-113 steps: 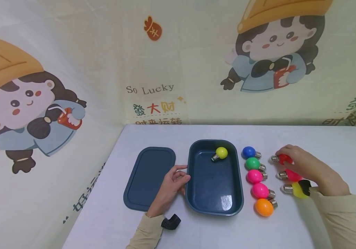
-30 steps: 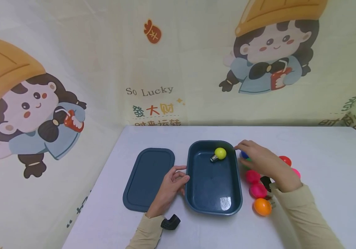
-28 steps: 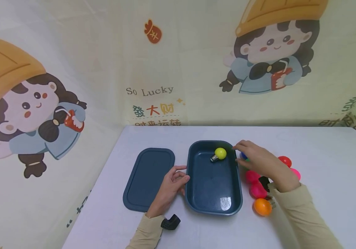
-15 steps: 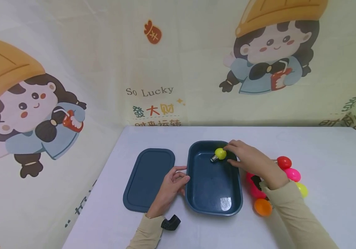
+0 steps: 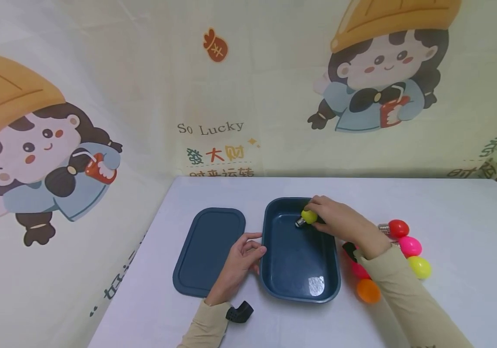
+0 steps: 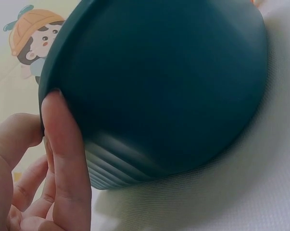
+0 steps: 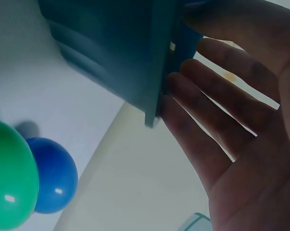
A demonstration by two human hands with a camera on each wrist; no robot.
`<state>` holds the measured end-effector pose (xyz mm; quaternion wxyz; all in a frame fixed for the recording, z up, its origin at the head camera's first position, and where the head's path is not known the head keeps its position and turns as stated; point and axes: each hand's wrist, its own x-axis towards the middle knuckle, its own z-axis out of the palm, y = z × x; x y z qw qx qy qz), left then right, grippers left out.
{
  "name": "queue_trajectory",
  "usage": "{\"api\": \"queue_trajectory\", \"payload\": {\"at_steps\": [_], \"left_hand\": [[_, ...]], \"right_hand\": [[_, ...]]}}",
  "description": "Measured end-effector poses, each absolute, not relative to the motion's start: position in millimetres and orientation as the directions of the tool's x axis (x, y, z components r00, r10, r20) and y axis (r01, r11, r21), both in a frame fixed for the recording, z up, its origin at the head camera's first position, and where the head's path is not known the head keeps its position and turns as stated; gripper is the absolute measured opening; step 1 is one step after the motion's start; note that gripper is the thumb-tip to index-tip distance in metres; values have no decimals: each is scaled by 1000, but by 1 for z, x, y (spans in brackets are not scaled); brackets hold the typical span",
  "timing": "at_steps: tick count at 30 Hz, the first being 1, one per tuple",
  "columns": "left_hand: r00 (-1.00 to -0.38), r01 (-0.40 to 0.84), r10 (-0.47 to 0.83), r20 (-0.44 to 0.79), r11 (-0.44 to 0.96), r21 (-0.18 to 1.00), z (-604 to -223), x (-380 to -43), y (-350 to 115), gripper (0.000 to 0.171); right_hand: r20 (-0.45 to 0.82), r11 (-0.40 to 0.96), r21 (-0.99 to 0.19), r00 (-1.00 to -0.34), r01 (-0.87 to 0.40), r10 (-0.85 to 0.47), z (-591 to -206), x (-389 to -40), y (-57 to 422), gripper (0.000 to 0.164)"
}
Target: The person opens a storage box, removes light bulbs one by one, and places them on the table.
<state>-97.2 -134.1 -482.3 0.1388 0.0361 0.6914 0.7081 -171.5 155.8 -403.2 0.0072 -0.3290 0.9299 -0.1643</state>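
A dark blue plastic box (image 5: pixel 339 270) stands on the white table, with a yellow light bulb (image 5: pixel 308 217) at its far right corner. My right hand (image 5: pixel 339 220) reaches over the box's right rim and grips that bulb between thumb and fingers; the bulb's metal screw base points left. The right wrist view shows the fingers (image 7: pixel 197 106) passing over the rim, and the bulb is out of sight there. My left hand (image 5: pixel 240 261) pinches the box's left rim; in the left wrist view one finger (image 6: pixel 63 130) lies along the outer wall.
A dark blue lid (image 5: pixel 209 251) lies left of the box. Right of it are an orange bulb (image 5: pixel 368 291), a red bulb (image 5: pixel 398 228), a pink bulb (image 5: pixel 410 246) and another yellow bulb (image 5: pixel 419 267). A green bulb (image 7: pixel 12 173) and a blue bulb (image 7: pixel 56 175) show in the right wrist view.
My right hand has moved left from the loose bulbs, over the box's rim, and has taken hold of the yellow bulb inside. The left hand stays at the box's rim.
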Motion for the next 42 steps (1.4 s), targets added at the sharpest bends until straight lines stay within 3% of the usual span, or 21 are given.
{"api": "queue_trajectory", "payload": {"at_steps": [24, 42], "left_hand": [[-958, -168, 238, -161, -12, 986, -482, -99, -133, 49], [-959, -152, 244, -146, -3, 988, -482, -100, -134, 50]], "right_hand": [[52, 703, -240, -732, -670, -680, -418, -181, 144, 27], [76, 683, -277, -724, -676, -686, -411, -179, 148, 29]]}}
